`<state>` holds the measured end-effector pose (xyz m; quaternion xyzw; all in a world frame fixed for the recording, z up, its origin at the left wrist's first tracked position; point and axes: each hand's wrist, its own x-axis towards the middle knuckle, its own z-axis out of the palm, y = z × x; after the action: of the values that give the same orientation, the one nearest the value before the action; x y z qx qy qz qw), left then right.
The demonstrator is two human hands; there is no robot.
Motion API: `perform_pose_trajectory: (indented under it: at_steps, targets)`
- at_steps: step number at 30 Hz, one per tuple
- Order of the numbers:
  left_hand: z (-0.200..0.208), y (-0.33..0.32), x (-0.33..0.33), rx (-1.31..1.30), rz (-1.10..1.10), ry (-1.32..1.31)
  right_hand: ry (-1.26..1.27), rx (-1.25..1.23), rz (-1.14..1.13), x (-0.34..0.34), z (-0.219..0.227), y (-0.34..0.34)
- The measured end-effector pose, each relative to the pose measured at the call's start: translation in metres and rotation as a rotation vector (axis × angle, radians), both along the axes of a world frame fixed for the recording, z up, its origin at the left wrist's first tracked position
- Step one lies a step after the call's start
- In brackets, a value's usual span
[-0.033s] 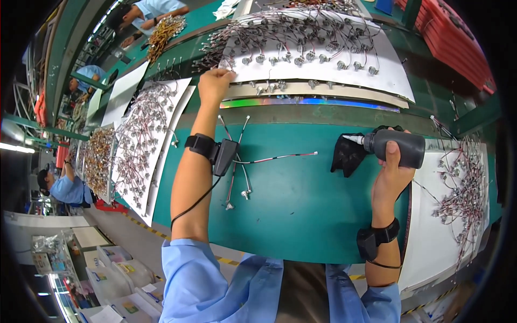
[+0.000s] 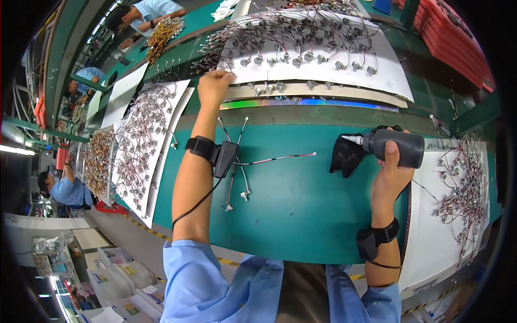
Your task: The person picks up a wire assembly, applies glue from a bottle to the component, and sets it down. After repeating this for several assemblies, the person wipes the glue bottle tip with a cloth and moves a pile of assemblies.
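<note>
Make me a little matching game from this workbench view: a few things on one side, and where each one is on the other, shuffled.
Things:
1. black squeeze bottle
2. black cloth
3. loose wires with end connectors
4. white sheet covered with wired parts

Places:
A. lying on the green tabletop by the left forearm
B. gripped in the right hand, nozzle pointing left
C. at the far side of the bench, where the left hand reaches its near edge
D. on the tabletop just under the bottle's nozzle

Pairs: 1-B, 2-D, 3-A, 4-C
</note>
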<state>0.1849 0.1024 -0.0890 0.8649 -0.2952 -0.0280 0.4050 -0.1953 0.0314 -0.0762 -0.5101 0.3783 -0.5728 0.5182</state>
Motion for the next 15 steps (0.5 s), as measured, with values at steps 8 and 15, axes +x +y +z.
perform_pose_trajectory:
  at_steps: [8, 15]
  targets:
    - [0.003, 0.021, -0.013, -0.122, -0.052, 0.093, -0.016, 0.0, -0.002, -0.005, 0.003, 0.002]
    - [0.044, 0.091, -0.064, -0.076, -0.088, 0.008, -0.115, -0.075, -0.05, -0.001, 0.005, -0.003]
